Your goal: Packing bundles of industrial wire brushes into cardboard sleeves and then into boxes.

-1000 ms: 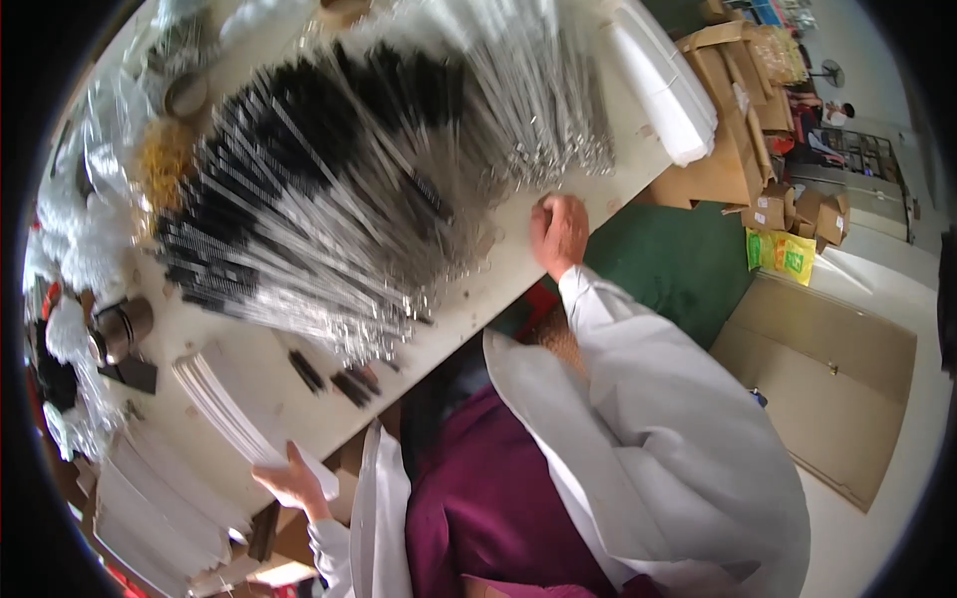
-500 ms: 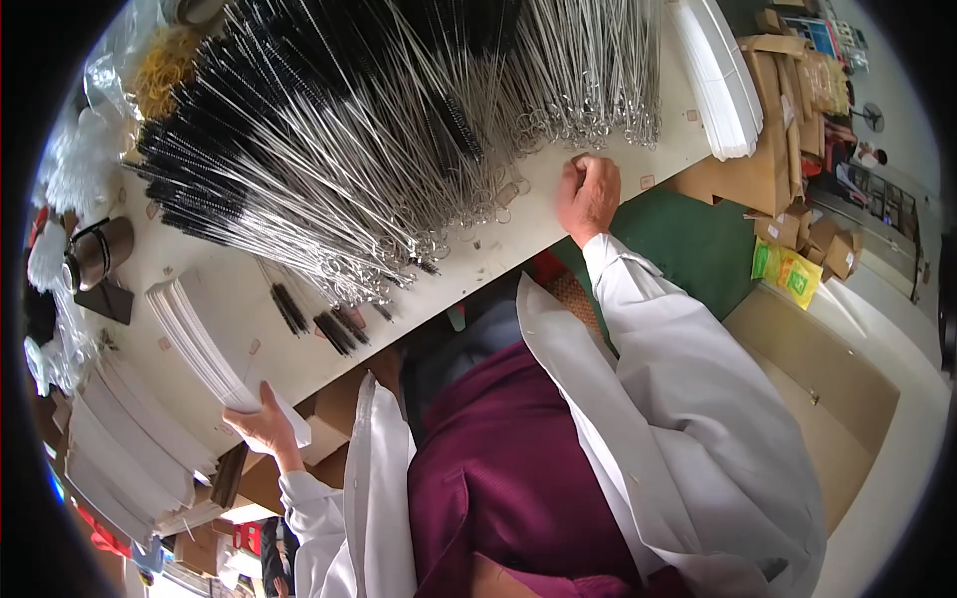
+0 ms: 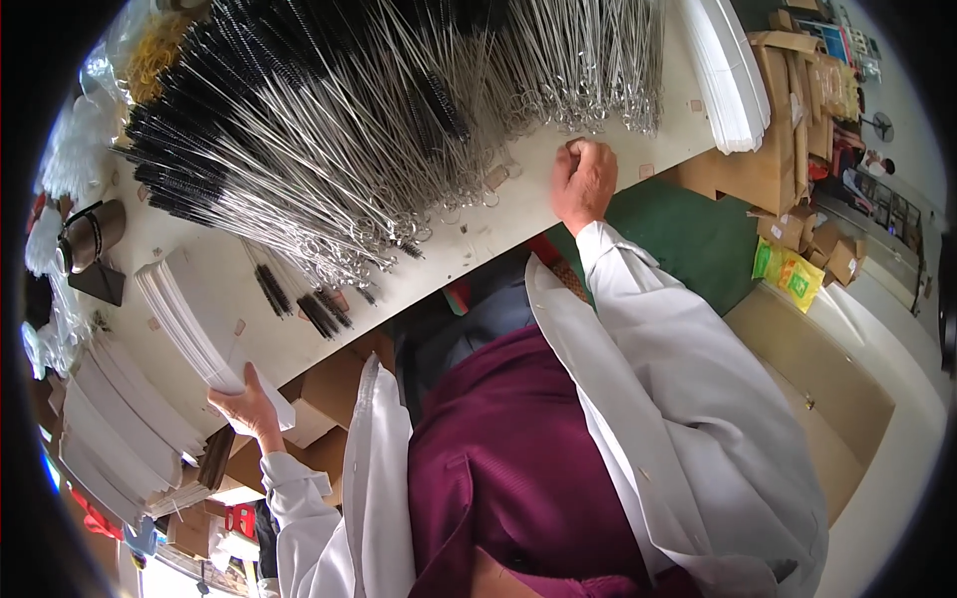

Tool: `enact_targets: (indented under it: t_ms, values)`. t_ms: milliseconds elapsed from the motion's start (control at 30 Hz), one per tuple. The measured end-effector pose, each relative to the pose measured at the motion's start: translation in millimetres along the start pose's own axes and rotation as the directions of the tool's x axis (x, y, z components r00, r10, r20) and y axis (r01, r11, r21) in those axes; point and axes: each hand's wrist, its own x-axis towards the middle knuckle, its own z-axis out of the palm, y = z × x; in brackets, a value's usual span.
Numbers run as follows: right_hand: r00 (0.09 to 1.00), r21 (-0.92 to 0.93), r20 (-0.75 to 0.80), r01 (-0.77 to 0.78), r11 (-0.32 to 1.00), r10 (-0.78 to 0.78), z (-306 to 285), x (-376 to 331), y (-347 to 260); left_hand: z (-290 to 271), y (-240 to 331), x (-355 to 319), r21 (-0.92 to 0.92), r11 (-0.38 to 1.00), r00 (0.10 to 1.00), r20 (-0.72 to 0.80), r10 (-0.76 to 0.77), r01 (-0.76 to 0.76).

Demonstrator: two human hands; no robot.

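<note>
My left hand [image 3: 247, 404] is closed round the near end of a stack of long white paper strips [image 3: 179, 309] at the table's left. The thumb lies over the strips and the fingers wrap their outer side. My right hand [image 3: 586, 184] is curled above the table's front edge, fingers tucked in; whether anything is in it is hidden. Just beyond it are the ring ends of a large pile of thin wire brushes [image 3: 329, 149] with black bristles and twisted metal stems. A few short black brushes [image 3: 324, 311] lie apart, between the pile and the strips.
More white strips stand in a stack [image 3: 723, 80] at the far right and another [image 3: 120, 419] at the lower left. A brown cylindrical container [image 3: 95, 234] sits at the left near clear plastic bags [image 3: 75, 149]. Cardboard boxes [image 3: 778, 120] and a yellow packet [image 3: 795, 274] are beyond the right edge.
The view has shifted slightly, with the table's left part now a little further left and up. My left hand keeps its hold on the strips; my right hand remains curled near the brush rings.
</note>
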Motion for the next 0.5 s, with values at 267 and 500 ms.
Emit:
enact_targets:
  t_ms: [267, 500]
  values:
    - [1.000, 0.014, -0.020, 0.016, 1.000, -0.015, 1, 0, 2, 3, -9, 4, -0.004, 1.000, 1.000, 0.003, 0.028, -0.028]
    - [1.000, 0.024, -0.015, 0.026, 0.999, -0.026, 1, 1, 0, 5, -13, 3, -0.038, 0.999, 1.000, 0.004, 0.006, -0.006]
